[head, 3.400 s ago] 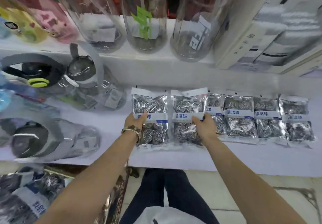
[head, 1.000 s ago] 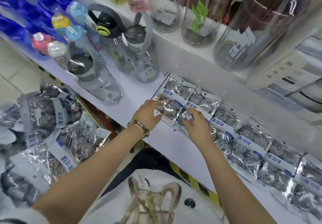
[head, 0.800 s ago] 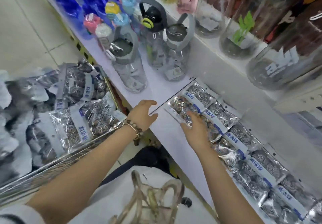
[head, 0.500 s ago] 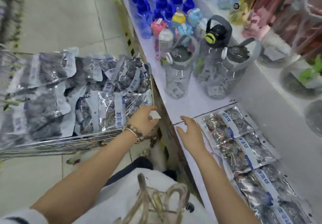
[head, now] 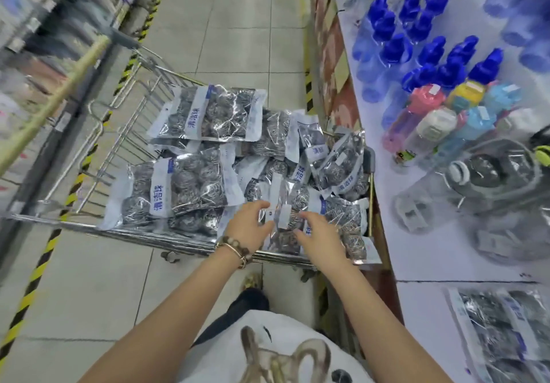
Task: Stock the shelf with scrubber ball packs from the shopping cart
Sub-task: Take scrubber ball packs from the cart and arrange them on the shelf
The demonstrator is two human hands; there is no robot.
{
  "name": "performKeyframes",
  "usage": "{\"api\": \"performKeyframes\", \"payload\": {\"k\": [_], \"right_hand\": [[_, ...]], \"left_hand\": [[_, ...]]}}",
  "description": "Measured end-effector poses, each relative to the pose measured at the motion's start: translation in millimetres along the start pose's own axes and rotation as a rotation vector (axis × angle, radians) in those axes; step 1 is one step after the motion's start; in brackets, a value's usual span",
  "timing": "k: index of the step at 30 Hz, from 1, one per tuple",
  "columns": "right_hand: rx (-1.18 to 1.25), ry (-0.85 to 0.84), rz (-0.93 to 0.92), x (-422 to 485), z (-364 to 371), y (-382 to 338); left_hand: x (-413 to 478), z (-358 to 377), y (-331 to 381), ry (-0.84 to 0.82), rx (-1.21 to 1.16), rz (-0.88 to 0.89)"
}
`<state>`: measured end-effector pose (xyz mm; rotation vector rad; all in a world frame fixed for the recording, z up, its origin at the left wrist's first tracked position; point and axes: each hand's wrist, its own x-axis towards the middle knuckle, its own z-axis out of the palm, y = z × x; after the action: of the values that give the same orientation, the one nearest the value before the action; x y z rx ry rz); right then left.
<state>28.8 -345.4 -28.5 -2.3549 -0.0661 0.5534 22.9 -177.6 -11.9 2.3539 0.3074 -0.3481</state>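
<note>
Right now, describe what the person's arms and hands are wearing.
Both forearms are bare: no sleeves, no gloves. The left hand has a brown beaded bracelet and a thin metal bangle at its wrist. The right hand and wrist wear nothing.

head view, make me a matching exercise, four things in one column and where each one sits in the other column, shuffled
Column A
1. shopping cart
2. blue-capped bottles
3. beaded bracelet
4. stocked packs

Column B
a. round the wrist of the left hand
b. on the tiled floor, beside the shelf
c. lying flat at the near end of the shelf
d. standing at the far end of the shelf

Pairs: 1-b, 2-d, 3-a, 4-c
</note>
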Motion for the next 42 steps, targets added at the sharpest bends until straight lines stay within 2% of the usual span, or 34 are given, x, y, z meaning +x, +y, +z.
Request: {"api": "performKeyframes", "payload": {"k": [5, 8, 14, 17, 20, 22, 23, 25, 27, 28, 30, 34, 36, 39, 42], "right_hand": [[-0.047, -0.110, -0.052, 52.5, 39.5, -70.3], [-0.039, -0.148, -0.016, 78.7, 60.8, -101.7], [0.106, -0.090, 0.160, 107.8, 78.9, -136.1], [0.272, -0.154, 0.310, 117.5, 80.9, -133.3], [0.406, -0.200, 0.372, 122.2, 79.0, -131.8], [0.472, -0.213, 0.362, 123.7, 76.4, -133.5], [0.513, -0.221, 0.351, 124.0, 74.2, -135.5], [0.565, -0.242, 0.326, 125.0, 68.8, -138.5], [0.562, -0.264, 0.309, 125.2, 63.9, -140.1], [0.547, -0.274, 0.298, 123.8, 63.1, -140.7], [0.507, -0.296, 0.283, 117.8, 63.5, -138.9], [0.471, -0.324, 0.247, 105.7, 56.3, -132.5], [0.413, -0.241, 0.216, 109.5, 47.5, -128.6], [0.346, -0.068, 0.107, 128.3, 27.6, -131.9], [0.262, -0.017, -0.053, 158.8, 11.0, -149.7]], "left_hand": [[26.4, -49.6, -54.3, 0.041, -0.097, -0.078], [31.4, -71.8, -80.7, 0.126, -0.122, -0.097], [17.8, -89.3, -120.2, 0.216, -0.199, -0.217], [6.1, -87.1, -132.3, 0.316, -0.334, -0.278], [0.1, -81.1, -129.8, 0.522, -0.583, -0.426], [-1.2, -78.2, -126.1, 0.651, -0.850, -0.632], [-0.2, -79.6, -123.7, 0.665, -1.024, -0.741], [6.2, -82.9, -119.9, 0.540, -1.428, -0.875], [21.1, -87.8, -117.2, 0.448, -1.695, -0.883], [31.9, -88.8, -117.0, 0.496, -1.748, -0.891], [54.1, -93.5, -117.2, 0.623, -1.761, -0.941], [69.4, -90.4, -117.7, 0.676, -1.500, -1.114], [58.9, -89.8, -111.4, 0.751, -1.390, -1.148], [46.4, -89.2, -110.0, 0.722, -1.270, -1.144], [39.7, -91.9, -100.6, 0.705, -1.214, -1.129]]}}
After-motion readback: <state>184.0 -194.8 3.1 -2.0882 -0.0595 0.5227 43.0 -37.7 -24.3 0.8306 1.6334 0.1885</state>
